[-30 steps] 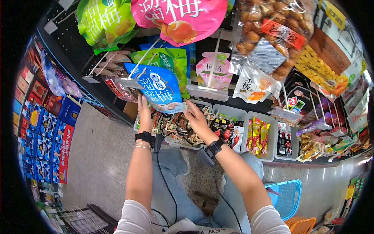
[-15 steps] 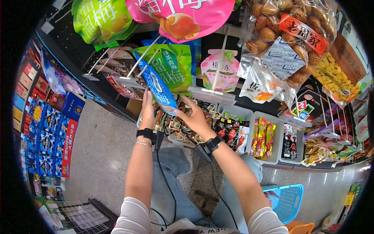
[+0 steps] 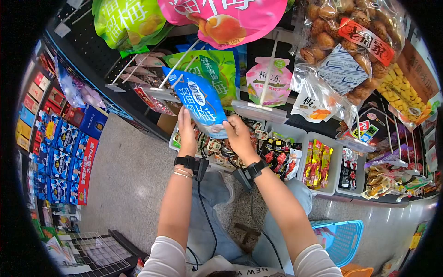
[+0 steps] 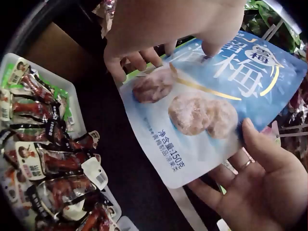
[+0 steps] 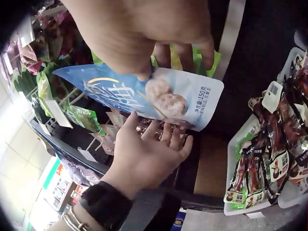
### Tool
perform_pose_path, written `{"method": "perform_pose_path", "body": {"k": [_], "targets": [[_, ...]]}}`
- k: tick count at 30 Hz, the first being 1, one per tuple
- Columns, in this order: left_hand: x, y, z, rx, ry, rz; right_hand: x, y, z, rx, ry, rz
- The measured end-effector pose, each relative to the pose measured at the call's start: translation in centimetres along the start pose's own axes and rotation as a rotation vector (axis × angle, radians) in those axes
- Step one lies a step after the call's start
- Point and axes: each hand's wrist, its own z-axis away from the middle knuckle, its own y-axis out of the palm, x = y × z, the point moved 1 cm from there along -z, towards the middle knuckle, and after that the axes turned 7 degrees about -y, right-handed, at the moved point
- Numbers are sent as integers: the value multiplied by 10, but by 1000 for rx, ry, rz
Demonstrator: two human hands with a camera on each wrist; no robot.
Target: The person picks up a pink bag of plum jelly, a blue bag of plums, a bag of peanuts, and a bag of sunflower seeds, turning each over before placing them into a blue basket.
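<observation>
Both hands grip blue bag [image 3: 196, 99] at shelf hooks.
Left hand [image 3: 187, 136] grasps the blue bag's left edge, right hand [image 3: 241, 141] pinches its lower right edge, thumbs on front, fingers behind. Blue bag tilted, upper end by metal hook [image 3: 180, 65]; whether it hangs there, can't tell. Green bag [image 3: 224, 74] behind blue bag, pink pouch [image 3: 269, 82] right of it, small packets [image 3: 222, 152] below.

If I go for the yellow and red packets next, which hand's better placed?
Probably the right hand: it's nearer the packets, while the left hand is at the blue bag's far side. The right holds the bag's edge, though, so it would need to let go first.
</observation>
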Motion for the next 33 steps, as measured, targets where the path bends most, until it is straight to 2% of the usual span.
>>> {"method": "perform_pose_path", "body": {"k": [2, 5, 13, 14, 18, 22, 27, 30, 33], "targets": [[0, -2, 4, -54, 3, 66, 0, -3, 7, 32, 37, -123], [12, -22, -4, 69, -48, 238, 6, -3, 14, 51, 41, -280], [-18, -38, 55, -79, -23, 423, 68, -4, 55, 127, 177, -419], [-19, -42, 65, -78, -26, 455, 72, -2, 62, 135, 200, -493], [-7, -53, 92, -162, -62, 437, 79, -3, 87, 160, 265, -490], [17, -53, 106, -180, -143, 405, 61, -10, 105, 22, 339, -455], [29, -39, 107, 22, -234, 274, 65, -49, 108, -91, 487, -668], [33, -14, 115, 96, -251, 223, 56, -78, 116, -135, 557, -630], [42, 5, 128, 240, -416, 356, 56, -108, 129, -109, 576, -585]]}}
